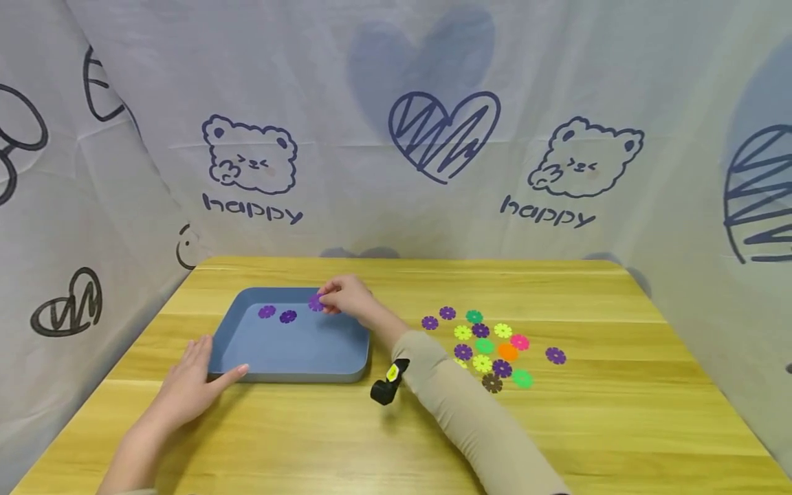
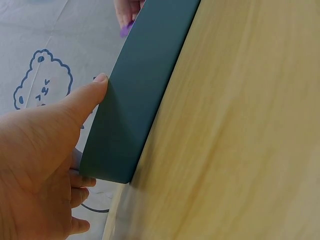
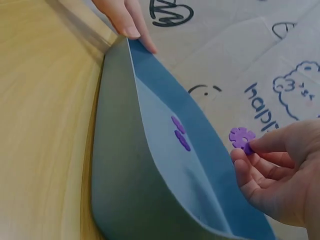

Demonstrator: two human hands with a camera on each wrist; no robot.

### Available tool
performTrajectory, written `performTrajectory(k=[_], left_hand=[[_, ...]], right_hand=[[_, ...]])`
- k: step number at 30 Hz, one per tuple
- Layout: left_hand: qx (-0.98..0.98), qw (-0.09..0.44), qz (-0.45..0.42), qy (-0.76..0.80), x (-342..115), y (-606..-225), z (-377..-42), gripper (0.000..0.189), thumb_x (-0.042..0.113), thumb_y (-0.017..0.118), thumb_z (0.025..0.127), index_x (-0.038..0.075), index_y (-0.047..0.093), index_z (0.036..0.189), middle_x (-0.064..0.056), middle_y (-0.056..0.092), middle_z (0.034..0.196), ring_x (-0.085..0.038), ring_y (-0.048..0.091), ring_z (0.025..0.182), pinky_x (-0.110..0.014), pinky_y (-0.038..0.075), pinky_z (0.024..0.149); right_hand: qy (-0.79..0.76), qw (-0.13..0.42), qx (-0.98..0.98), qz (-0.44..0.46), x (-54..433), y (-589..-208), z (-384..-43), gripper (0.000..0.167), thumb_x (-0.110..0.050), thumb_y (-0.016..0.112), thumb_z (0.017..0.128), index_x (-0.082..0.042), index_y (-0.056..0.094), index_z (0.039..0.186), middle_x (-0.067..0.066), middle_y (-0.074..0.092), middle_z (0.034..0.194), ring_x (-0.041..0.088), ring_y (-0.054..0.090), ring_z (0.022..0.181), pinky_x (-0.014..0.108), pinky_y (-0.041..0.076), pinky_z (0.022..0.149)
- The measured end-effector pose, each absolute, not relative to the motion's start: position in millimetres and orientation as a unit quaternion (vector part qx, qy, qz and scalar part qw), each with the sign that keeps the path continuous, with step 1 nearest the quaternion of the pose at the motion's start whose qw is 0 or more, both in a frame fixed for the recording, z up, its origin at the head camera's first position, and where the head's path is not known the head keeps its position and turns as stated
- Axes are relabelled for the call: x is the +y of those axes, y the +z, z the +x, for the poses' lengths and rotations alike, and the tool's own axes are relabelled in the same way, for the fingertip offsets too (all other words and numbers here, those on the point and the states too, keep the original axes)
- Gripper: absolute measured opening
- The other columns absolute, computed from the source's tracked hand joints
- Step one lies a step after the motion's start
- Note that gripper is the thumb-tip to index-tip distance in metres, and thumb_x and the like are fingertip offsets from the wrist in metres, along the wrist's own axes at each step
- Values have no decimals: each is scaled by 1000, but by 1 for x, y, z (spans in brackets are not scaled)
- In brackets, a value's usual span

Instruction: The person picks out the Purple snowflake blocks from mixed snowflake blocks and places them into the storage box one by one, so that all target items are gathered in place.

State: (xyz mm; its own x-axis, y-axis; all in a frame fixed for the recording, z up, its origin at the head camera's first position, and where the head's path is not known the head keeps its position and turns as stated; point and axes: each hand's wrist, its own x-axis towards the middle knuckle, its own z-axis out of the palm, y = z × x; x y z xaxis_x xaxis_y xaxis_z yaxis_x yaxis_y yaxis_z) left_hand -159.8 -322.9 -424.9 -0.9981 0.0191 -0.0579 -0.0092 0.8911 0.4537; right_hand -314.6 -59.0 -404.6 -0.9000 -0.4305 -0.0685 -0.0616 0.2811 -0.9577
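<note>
My right hand (image 1: 349, 297) pinches a purple notched plastic disc (image 3: 241, 137) between thumb and fingers. It holds the disc above the far right part of a blue-grey tray (image 1: 297, 350). Inside the tray, toward its back left, lie a purple disc (image 1: 267, 311) and a darker purple disc (image 1: 287, 316), slightly apart. At the tray's front left corner, my left hand (image 1: 188, 385) touches it with spread fingers. Its thumb rests on the front rim and the other fingers lie along the left side, as the left wrist view (image 2: 40, 165) partly shows.
Right of the tray, several loose notched discs lie spread on the wooden table (image 1: 594, 412), among them an orange disc (image 1: 508, 352), a pink disc (image 1: 520, 342) and a brown disc (image 1: 492, 383). A printed white cloth (image 1: 371, 192) hangs behind the table and along both sides.
</note>
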Motion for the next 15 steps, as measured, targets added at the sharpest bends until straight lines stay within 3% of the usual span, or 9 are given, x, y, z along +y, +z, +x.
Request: performTrajectory(k=[7,15], left_hand=[[973,24,6,229,-322,-425,-160,108,62,51,92,-16,3,149,-42,5,153,-59,2,142,-78,9,107],[973,27,1,230,-323,-425,-159,108,62,51,92,-16,2,150,-42,3,154,-58,0,143,-79,8,106]], right_hand=[[-594,186,777,-99,-71,-419,-324,11,3,63,90,8,68,98,10,65,74,10,60,56,32,61,68],[-594,202,777,-57,-81,-428,-323,11,6,63,89,7,67,99,7,59,75,12,60,57,25,60,62]])
